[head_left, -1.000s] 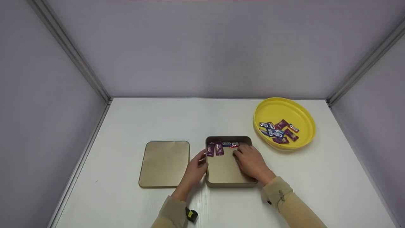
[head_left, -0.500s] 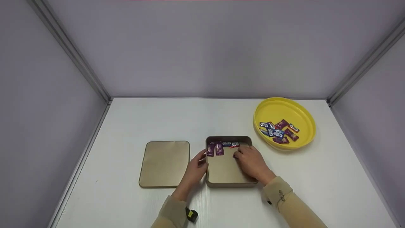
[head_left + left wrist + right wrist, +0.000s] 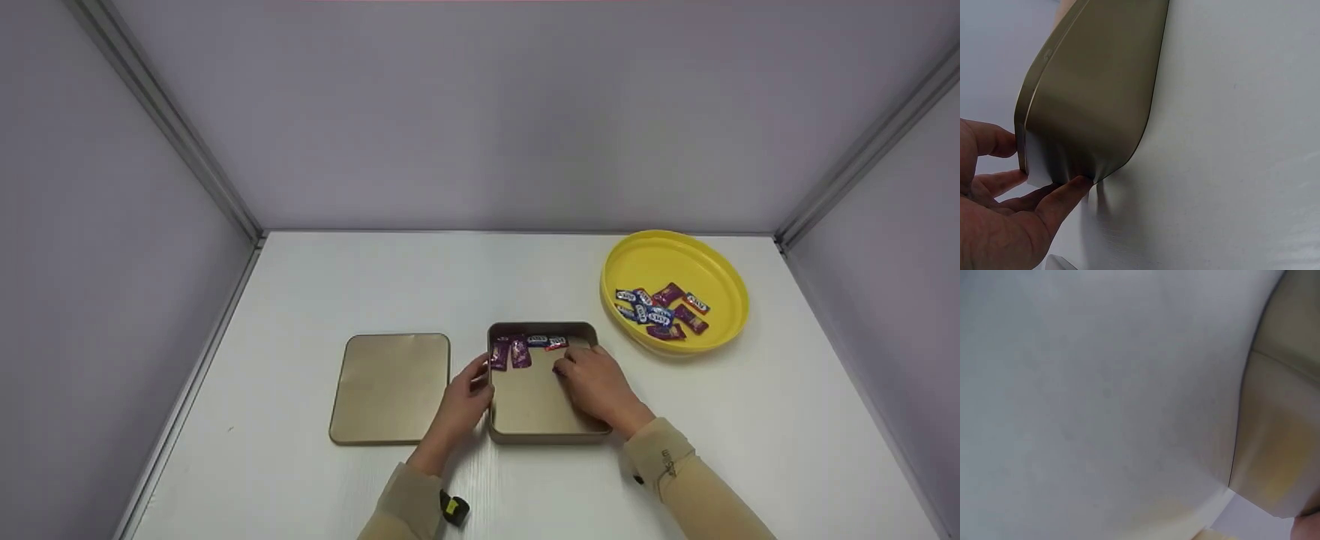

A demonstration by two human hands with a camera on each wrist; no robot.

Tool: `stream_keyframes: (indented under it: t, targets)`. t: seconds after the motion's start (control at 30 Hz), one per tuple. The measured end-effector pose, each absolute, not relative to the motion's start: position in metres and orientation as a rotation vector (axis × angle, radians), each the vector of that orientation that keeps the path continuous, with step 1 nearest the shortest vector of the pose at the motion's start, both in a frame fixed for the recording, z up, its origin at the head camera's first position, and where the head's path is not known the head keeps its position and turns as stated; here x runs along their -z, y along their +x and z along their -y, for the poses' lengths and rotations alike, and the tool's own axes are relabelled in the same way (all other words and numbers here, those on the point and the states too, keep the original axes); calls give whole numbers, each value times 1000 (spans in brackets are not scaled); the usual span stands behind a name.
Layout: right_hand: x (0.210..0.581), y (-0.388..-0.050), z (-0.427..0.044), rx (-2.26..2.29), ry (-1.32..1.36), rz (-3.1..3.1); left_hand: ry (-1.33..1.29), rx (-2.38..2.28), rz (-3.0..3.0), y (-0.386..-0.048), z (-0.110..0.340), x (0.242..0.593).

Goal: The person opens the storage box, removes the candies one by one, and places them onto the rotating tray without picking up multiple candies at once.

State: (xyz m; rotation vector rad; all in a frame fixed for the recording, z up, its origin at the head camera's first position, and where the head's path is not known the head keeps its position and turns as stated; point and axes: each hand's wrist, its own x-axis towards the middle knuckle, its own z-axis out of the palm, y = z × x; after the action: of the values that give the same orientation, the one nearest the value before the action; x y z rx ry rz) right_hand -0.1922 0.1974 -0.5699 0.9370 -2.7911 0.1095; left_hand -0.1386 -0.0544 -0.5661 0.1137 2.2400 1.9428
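Observation:
A square gold tin (image 3: 534, 409) sits at the table's middle front. Along its far inner wall lie purple wrapped candies (image 3: 520, 352) and small blue-and-red wrapped candies (image 3: 537, 341). My left hand (image 3: 463, 405) rests fairly straight fingertips against the tin's left outer side, also seen in the left wrist view with the tin wall (image 3: 1095, 95). My right hand (image 3: 596, 381) reaches inside the tin's right part, fingers bent. A dark purple bit of a wrapped candy (image 3: 559, 368) shows at its fingertips, mostly hidden. The right wrist view catches the tin's outer wall (image 3: 1275, 439) and a sliver of hand.
A gold lid (image 3: 390, 388) lies flat to the left of the tin. At the back right stands a round yellow tray (image 3: 667, 251) with several purple and blue wrapped candies inside. Pale walls (image 3: 480, 120) border the white table (image 3: 360, 277) behind and on both sides.
My right hand's fingertips have shifted slightly inside the tin, and the purple bit at them shows more than a second ago. My left hand, the tin and the lid stay put.

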Motion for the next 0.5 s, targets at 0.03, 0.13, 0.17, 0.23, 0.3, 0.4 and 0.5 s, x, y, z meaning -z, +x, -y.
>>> stream_keyframes:
  t: [0.03,0.13,0.17,0.23,0.3,0.4,0.5]
  targets:
    - [570,-192,-197,-113,935,2799,111,-1933,-2245,-139,54,566]
    - [568,-192,-197,-139,933,2813,105,-1910,-2260,-140,54,568]
    - [568,-191,-197,-153,932,2817,102,-1904,-2263,-140,54,568]
    - [567,-191,-197,-176,930,2822,97,-1901,-2263,-140,54,569]
    - [566,-191,-198,-197,930,2828,94,-1901,-2260,-140,54,568]
    - [564,-191,-198,-226,932,2843,103,-1901,-2258,-140,54,568]
    - [563,-191,-199,-255,931,2864,121,-1899,-2269,-139,55,567]
